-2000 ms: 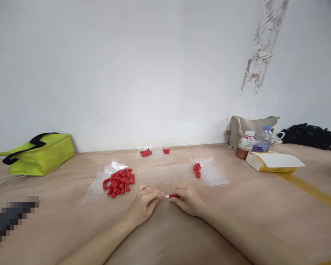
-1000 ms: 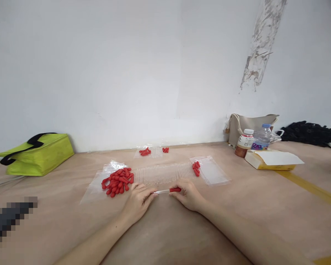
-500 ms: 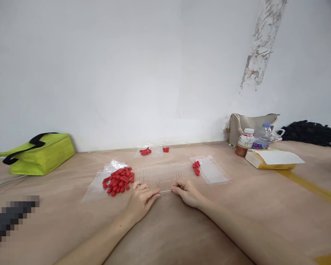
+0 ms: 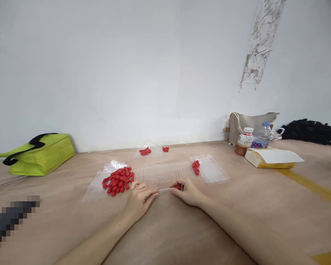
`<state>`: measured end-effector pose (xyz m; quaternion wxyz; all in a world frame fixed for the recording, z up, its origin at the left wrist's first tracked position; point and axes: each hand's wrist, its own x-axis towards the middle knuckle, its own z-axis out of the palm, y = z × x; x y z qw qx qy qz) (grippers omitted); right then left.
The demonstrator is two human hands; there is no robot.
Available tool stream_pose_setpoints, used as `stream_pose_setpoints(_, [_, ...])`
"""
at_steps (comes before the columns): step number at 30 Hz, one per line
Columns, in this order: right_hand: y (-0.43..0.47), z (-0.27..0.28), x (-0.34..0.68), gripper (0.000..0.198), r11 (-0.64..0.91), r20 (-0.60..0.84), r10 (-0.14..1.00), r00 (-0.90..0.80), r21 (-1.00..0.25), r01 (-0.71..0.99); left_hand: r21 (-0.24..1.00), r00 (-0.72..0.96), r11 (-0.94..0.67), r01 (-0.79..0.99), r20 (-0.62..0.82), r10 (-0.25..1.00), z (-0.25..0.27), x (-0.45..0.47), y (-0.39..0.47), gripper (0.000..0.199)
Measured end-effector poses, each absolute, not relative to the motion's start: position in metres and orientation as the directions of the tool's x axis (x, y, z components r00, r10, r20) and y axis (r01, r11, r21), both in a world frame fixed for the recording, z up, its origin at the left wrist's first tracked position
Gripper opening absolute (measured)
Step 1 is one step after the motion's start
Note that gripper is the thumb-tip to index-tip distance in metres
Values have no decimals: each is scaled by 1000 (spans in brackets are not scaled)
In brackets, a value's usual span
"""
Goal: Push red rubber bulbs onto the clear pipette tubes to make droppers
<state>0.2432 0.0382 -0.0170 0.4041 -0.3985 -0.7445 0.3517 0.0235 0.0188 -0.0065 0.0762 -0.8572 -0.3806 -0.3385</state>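
Note:
My left hand [image 4: 140, 198] is closed, its fingertips pinching one end of a thin clear dropper tube [image 4: 163, 190]. My right hand [image 4: 189, 192] is closed around a red rubber bulb [image 4: 176, 187], which sits at the tube's right end. How far the tube goes into the bulb cannot be made out. Just beyond both hands lies a row of clear dropper tubes [image 4: 162, 172], side by side. A heap of red rubber bulbs [image 4: 118, 181] rests on a clear plastic bag left of the row. Several more red bulbs [image 4: 195, 167] lie at its right end.
Clear zip bags [image 4: 213, 170] lie right of the row, and bagged red bulbs [image 4: 145, 151] lie near the wall. At left stands a lime-green bag [image 4: 41, 154]. Two bottles, one brown [image 4: 244, 141], a yellow-white box [image 4: 273, 158] and a grey bag [image 4: 253, 123] stand at right.
The right fingers have shifted, so more of the red bulb shows between them. Both hands stay nearly in place, with the tube still between them.

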Motion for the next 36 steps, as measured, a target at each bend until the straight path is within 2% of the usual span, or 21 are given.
stream_pose_setpoints(6, [42, -23, 244, 16, 426, 324, 873, -363, -871, 246, 119, 485, -683, 720, 617, 620, -8, 23, 19, 19])
stream_pose_setpoints(12, [41, -19, 242, 28, 312, 258, 919, -297, -938, 150, 146, 461, -669, 729, 618, 637, -6, 25, 19, 20])
stream_pose_setpoints(18, [40, -15, 231, 32, 258, 299, 940, -164, -938, -232, 269, 420, -654, 707, 585, 694, -1, 38, 18, 23])
stream_pose_setpoints(21, [37, -18, 220, 45, 169, 254, 950, -184, -910, -380, 312, 425, -651, 692, 553, 717, 0, 43, 15, 23])
stream_pose_setpoints(23, [36, -18, 215, 57, 138, 237, 948, -211, -906, -400, 324, 433, -649, 689, 533, 726, 1, 44, 14, 23])
stream_pose_setpoints(27, [51, -4, 226, 65, 228, 266, 952, -153, -947, -227, 317, 427, -636, 703, 526, 735, 3, 37, 15, 23])
stream_pose_setpoints(30, [79, 16, 261, 52, 295, 299, 954, 11, -948, 123, 278, 362, -583, 763, 563, 743, 2, 26, 24, 23])
stream_pose_setpoints(32, [100, 25, 291, 43, 215, 323, 936, 140, -839, 501, 264, 294, -526, 809, 593, 750, 0, 18, 32, 21])
stream_pose_setpoints(36, [126, 19, 340, 32, 54, 294, 920, 259, -750, 660, 255, 222, -446, 858, 598, 770, -2, 7, 41, 19])
